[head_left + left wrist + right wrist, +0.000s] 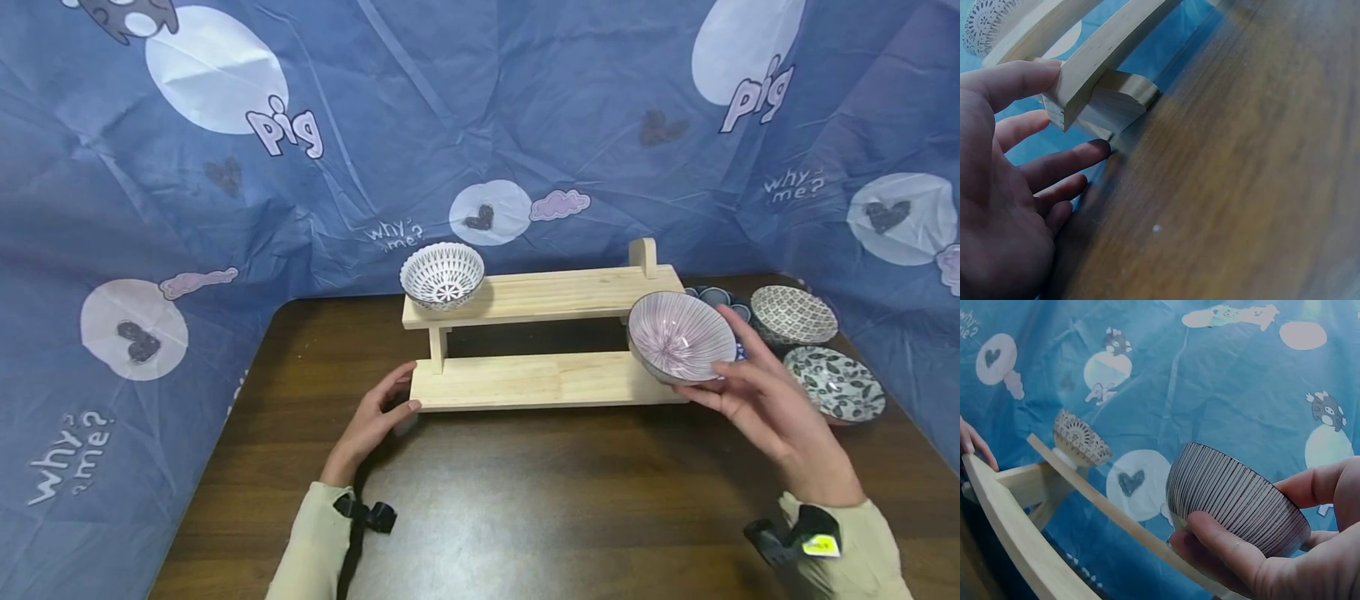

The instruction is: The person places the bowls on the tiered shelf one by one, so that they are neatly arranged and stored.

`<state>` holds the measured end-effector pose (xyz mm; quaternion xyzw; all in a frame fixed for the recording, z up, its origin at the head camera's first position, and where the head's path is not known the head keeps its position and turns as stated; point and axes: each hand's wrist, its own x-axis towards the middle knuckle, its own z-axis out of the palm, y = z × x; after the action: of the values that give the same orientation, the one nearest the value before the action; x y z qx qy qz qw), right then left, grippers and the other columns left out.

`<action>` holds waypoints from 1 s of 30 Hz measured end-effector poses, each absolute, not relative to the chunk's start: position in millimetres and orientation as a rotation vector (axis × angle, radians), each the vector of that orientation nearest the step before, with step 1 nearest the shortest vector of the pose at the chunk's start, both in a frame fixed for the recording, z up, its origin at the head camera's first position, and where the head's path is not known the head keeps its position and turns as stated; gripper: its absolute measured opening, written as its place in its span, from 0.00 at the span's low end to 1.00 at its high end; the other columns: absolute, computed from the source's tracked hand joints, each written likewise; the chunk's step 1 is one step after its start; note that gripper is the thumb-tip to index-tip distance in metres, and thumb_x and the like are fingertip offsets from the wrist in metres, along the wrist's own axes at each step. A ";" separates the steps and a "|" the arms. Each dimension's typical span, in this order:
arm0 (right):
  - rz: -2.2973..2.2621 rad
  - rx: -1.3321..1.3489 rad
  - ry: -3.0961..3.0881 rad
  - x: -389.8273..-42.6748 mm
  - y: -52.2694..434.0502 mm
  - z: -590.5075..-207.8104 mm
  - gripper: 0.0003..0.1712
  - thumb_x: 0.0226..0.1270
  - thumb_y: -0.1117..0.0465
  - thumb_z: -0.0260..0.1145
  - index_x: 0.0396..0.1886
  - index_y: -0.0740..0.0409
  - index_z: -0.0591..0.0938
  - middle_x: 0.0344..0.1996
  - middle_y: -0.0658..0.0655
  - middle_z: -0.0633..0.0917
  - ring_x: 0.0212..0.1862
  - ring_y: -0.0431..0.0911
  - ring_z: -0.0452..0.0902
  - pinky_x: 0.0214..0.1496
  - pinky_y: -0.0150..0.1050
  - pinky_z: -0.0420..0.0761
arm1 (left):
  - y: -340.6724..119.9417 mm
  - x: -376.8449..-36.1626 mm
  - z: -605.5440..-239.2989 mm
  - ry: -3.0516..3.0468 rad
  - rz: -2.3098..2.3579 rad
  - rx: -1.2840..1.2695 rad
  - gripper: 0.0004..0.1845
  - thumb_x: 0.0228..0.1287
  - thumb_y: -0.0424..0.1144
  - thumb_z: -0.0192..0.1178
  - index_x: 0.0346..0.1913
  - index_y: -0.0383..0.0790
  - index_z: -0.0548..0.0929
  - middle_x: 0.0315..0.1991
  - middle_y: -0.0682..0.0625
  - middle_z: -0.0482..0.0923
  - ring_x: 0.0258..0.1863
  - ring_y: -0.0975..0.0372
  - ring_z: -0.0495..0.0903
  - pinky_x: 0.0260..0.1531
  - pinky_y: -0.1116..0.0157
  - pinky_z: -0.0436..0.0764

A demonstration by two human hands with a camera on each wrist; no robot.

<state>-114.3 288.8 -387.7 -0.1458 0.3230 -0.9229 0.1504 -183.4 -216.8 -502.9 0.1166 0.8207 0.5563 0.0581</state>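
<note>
Behind the table hangs a crumpled blue cloth [450,100] printed with pale circles, hearts and words, and it fills most of my head view. Below it I have the dark wooden table [525,492], and on its far part a pale two-step shelf [510,379] with an upright tab near the right end of its upper board.

From the near side reach two arms in light sleeves [307,542]. My left hand [369,427] rests at the left end of the lower board, thumb and index finger touching the wood, the other fingers loosely extended and spread. My right hand [787,425] is curled about the side of a striped bowl [678,337], gripping it tilted in front of the shelf's right end; I can't tell whether its base meets the wood. Pinkish lines run inside it, thin dark ones outside.

On the upper board's left end sits a white bowl [442,277] with black patterning. To the shelf's right lie a lattice-patterned bowl [793,315] and, just nearer, a leaf-patterned bowl [834,383]. Smallest, I pick out a yellow label [821,546] at the right cuff.
</note>
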 end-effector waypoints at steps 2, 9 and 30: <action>-2.644 -0.408 0.945 -118.0 284.7 -385.2 0.42 0.75 0.80 0.33 0.79 0.40 0.57 0.69 0.56 0.61 0.63 0.58 0.78 0.57 0.58 0.81 | -216.8 -183.2 -503.1 2.487 1.684 0.357 0.33 0.67 0.37 0.62 0.74 0.43 0.66 0.63 0.34 0.76 0.63 0.45 0.74 0.63 0.49 0.70; -2.643 -0.330 1.046 -131.7 271.3 -374.7 0.42 0.75 0.79 0.36 0.79 0.39 0.54 0.73 0.58 0.45 0.60 0.58 0.80 0.54 0.56 0.82 | -217.3 -183.4 -502.0 2.480 1.680 0.358 0.33 0.67 0.37 0.62 0.74 0.43 0.66 0.64 0.34 0.75 0.64 0.45 0.74 0.63 0.49 0.70; -2.555 -0.218 1.139 -164.8 227.5 -347.2 0.47 0.74 0.78 0.39 0.81 0.34 0.43 0.79 0.59 0.25 0.57 0.52 0.81 0.53 0.52 0.84 | -216.4 -184.4 -504.4 2.476 1.711 0.362 0.34 0.66 0.36 0.63 0.74 0.43 0.67 0.63 0.33 0.76 0.63 0.45 0.74 0.65 0.47 0.68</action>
<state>-164.8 227.5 -347.2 -0.0766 0.4001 -0.8978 0.1671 -184.4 -216.4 -504.4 0.1192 0.8155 0.5637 0.0550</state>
